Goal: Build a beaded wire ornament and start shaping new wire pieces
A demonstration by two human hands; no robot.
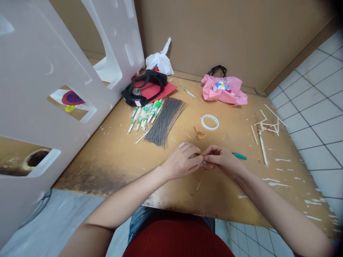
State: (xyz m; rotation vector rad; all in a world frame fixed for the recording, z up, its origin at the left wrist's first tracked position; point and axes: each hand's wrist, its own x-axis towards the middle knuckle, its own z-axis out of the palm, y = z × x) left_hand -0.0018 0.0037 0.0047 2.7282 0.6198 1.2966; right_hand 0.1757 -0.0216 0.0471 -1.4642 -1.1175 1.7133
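My left hand (pixel 184 160) and my right hand (pixel 221 159) meet over the front middle of the table, fingers pinched together. Between their fingertips is a small item with clear and red bits; the fingers hide most of it, so I cannot make out its kind. Just beyond them lies a little tangle of red, yellow and green wires (pixel 198 135). Farther back is a white roll of tape (pixel 217 123). Beside my right wrist a teal handle (pixel 239 156) shows, its other end hidden behind the hand.
Left of the hands lie grey thin rods (pixel 167 123), wrapped chopsticks (pixel 146 116), a black headset (pixel 125 96) and red paper (pixel 171 88). A pink bag (pixel 210 93) and a white bag (pixel 163 66) stand behind. Joined sticks (pixel 269 128) lie right. A white plastic panel (pixel 53 46) borders the left.
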